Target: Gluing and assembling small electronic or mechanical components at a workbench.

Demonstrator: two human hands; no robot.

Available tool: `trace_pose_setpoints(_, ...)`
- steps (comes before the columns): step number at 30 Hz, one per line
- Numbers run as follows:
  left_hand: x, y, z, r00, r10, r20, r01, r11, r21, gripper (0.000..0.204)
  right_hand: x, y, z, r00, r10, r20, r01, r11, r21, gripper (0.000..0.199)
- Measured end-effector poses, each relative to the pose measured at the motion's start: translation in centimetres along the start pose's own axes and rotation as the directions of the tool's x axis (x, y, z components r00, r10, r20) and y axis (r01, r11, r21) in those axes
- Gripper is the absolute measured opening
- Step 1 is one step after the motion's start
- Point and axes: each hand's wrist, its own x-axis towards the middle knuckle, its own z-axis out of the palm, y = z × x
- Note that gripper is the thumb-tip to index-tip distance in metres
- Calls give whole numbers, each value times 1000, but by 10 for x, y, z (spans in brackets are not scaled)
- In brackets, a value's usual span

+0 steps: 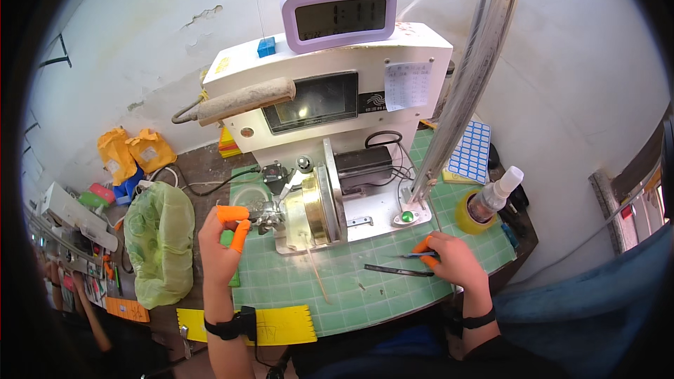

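Observation:
My left hand [223, 242], with orange finger cots on thumb and forefinger, pinches a small metal part [265, 219] at the front left of a white benchtop machine [330, 98]. Beside that part sits the machine's brass-coloured round spool [312, 207]. My right hand [455, 260], also with an orange fingertip cover, rests on the green cutting mat [351, 288] and holds a thin dark tool [414, 256]. A second dark flat tool [399, 271] lies on the mat just left of that hand.
A lilac digital clock [339, 17] stands on the machine. A green plastic bag [160, 242] and yellow packets [133, 151] lie at left. A yellow tape roll [469, 214], a clear bottle [495, 193], a blue sticker sheet [469, 151] and a slanted metal pole [470, 70] stand at right.

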Motion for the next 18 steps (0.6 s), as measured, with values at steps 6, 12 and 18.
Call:
trace_pose_setpoints(6, 23, 56, 13, 978, 91, 187, -176, 841, 512, 25, -1, 2, -5, 1000, -7, 25, 7, 1000, 2, 19)
trace_pose_setpoints(12, 30, 56, 8, 912, 187, 364, -387, 686, 617, 18, 0, 0, -2, 999, -10, 35, 10, 1000, 10, 18)
trace_pose_setpoints(18, 28, 64, 14, 876, 322, 358, -469, 741, 480, 15, 0, 0, -1, 999, -6, 33, 4, 998, 59, 18)
